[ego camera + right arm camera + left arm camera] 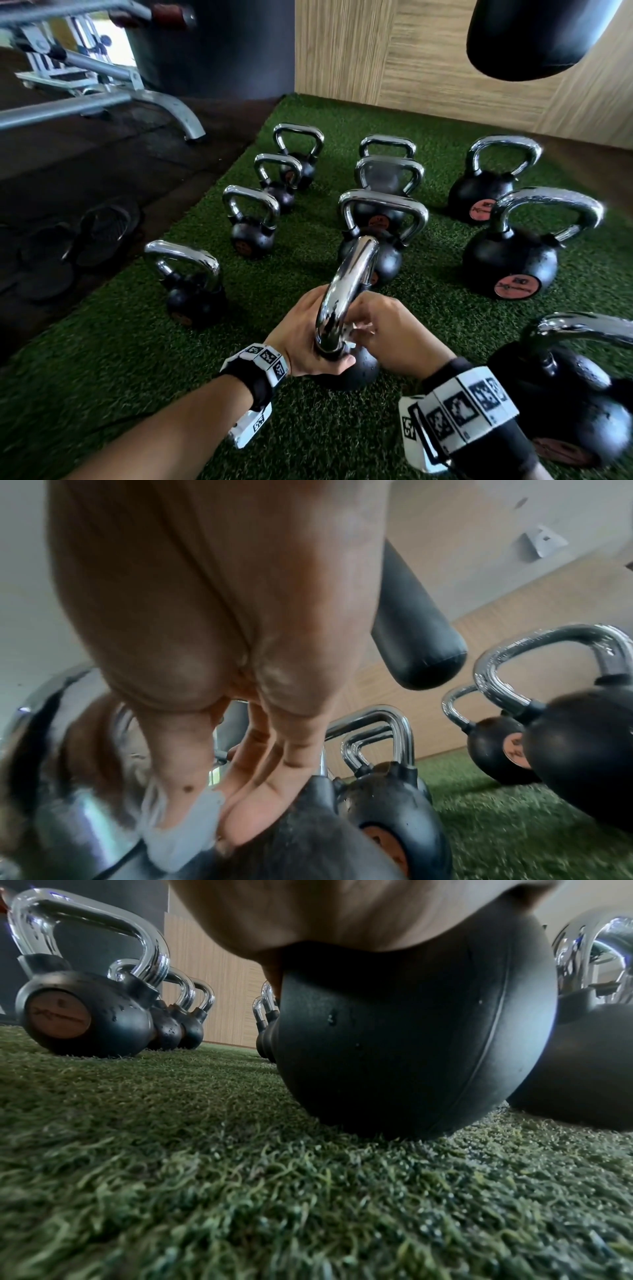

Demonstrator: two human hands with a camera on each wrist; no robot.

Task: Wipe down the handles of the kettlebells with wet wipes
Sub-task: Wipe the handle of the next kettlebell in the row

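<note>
A black kettlebell [356, 375] with a chrome handle [349, 287] stands on the green turf [137, 342] right in front of me. My left hand [303, 337] grips the near foot of the handle from the left, thumb across the ball. My right hand [387, 327] comes in from the right and pinches a white wet wipe [359, 331] against that same leg of the handle. In the right wrist view the thumb and fingers [240, 813] hold the crumpled wipe [181, 831] on the chrome [75, 834]. In the left wrist view the palm [342, 915] sits on the ball [411, 1047].
Several more kettlebells stand in rows on the turf: a small one at left [191, 284], large ones at right [507, 260] and close right [568, 394]. A black punching bag [534, 37] hangs top right. A bench frame [102, 89] and weight plates [78, 240] occupy the dark floor at left.
</note>
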